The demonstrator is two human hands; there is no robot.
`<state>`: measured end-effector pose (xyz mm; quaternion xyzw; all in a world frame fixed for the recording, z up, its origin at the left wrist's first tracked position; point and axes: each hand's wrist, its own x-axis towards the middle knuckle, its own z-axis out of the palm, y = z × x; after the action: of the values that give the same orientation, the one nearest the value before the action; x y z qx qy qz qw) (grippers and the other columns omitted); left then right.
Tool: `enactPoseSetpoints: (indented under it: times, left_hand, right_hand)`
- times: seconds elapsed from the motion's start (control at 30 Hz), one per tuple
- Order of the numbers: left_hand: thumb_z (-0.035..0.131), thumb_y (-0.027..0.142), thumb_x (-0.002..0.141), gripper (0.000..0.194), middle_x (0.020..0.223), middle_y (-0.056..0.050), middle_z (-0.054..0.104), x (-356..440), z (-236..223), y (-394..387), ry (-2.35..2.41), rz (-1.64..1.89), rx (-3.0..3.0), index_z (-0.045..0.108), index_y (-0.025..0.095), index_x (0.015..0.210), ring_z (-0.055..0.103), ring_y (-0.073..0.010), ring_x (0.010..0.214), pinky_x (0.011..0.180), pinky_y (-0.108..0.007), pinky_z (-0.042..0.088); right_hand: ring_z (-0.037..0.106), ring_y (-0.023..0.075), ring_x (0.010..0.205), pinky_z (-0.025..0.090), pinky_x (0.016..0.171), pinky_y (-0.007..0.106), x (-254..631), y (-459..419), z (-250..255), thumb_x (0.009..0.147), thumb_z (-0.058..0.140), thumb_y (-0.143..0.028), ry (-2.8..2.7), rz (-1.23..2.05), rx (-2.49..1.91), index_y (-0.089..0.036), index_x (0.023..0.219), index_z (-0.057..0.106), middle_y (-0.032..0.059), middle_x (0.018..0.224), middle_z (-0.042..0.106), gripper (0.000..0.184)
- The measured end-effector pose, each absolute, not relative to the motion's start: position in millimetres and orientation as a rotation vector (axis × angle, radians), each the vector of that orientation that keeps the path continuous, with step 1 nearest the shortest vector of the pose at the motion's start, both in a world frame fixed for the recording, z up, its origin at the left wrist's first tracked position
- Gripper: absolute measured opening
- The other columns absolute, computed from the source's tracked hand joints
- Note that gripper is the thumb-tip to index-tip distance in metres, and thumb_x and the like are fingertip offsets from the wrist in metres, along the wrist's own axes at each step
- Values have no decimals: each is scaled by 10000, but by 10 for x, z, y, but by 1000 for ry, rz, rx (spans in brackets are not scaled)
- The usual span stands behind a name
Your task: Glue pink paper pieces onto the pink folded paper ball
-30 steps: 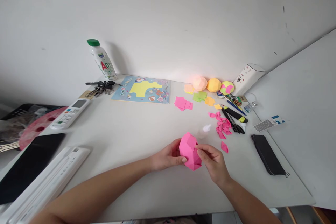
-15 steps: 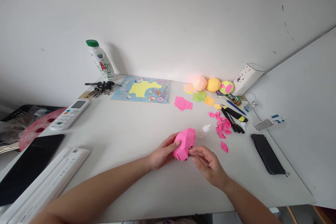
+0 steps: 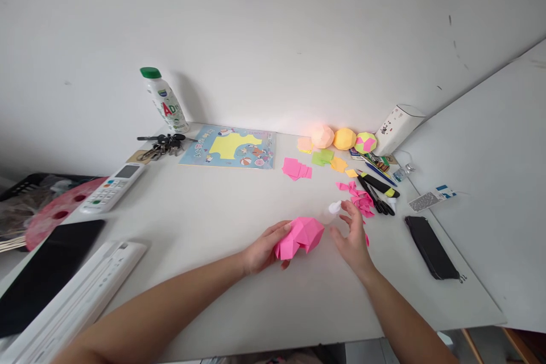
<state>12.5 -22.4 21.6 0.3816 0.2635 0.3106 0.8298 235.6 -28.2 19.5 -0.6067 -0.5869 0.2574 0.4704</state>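
Note:
My left hand (image 3: 267,247) grips a partly built pink paper ball (image 3: 302,233), its thumb on top and a gap showing in the lower side. To the right, my right hand (image 3: 353,237) has its fingers apart and holds nothing. Its fingertips are close to a small clear glue bottle with a white cap (image 3: 334,208); whether they touch it I cannot tell. Behind that hand lies a heap of folded pink paper pieces (image 3: 362,202), partly hidden by the fingers. A stack of pink paper squares (image 3: 296,169) rests farther back.
Three finished paper balls (image 3: 344,139) sit along the wall beside a white box (image 3: 398,129). Pens and a cutter (image 3: 381,185) and a black pouch (image 3: 433,247) lie at right. At left are a bottle (image 3: 166,102), keys (image 3: 166,145), a remote (image 3: 113,186) and a tablet (image 3: 49,273).
My right hand has left the paper ball and moved right and away from me, fingers spreading near the glue bottle. The ball has turned in my left hand.

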Motion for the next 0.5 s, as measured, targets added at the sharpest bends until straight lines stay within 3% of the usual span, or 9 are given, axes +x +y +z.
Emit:
enactPoseSetpoints:
  times: [0.1, 0.23, 0.3, 0.4, 0.5]
  left_hand:
    - [519, 516, 829, 501, 754, -34, 565, 139, 237, -253, 625, 657, 819, 514, 163, 1185, 496, -107, 549, 465, -226, 415]
    - [556, 513, 806, 565, 838, -54, 590, 125, 262, -268, 738, 627, 931, 461, 185, 1256, 517, -124, 608, 485, -234, 412]
    - [577, 522, 786, 616, 981, -92, 597, 95, 249, -241, 838, 627, 1022, 431, 205, 1293, 558, -157, 705, 522, -251, 435]
    - [629, 513, 744, 725, 1268, -151, 492, 38, 204, -171, 945, 682, 1091, 361, 227, 1354, 581, -226, 928, 707, -320, 492]
    - [621, 498, 760, 741, 1202, -147, 557, 7, 169, -124, 850, 712, 1109, 318, 214, 1375, 592, -242, 970, 855, -398, 462]
  right_hand:
    - [447, 275, 1213, 394, 977, 447, 2353, -182, 78, 712, 669, -348, -1486, 795, -1586, -242, 1344, 329, 126, 1405, 377, 725]
    - [518, 292, 1096, 393, 952, 460, 2386, -81, 21, 679, 703, -393, -1482, 839, -1618, -188, 1126, 544, 117, 1146, 584, 517]
    - [564, 285, 981, 424, 896, 458, 2414, -49, 28, 682, 698, -421, -1442, 843, -1595, -176, 993, 582, 97, 996, 628, 412]
    - [601, 258, 918, 471, 840, 409, 2433, -36, 63, 726, 648, -468, -1407, 892, -1518, -184, 943, 560, 81, 935, 647, 368]
    - [628, 251, 930, 503, 813, 371, 2414, -54, 108, 737, 635, -487, -1383, 969, -1445, -198, 970, 553, 89, 970, 667, 380]
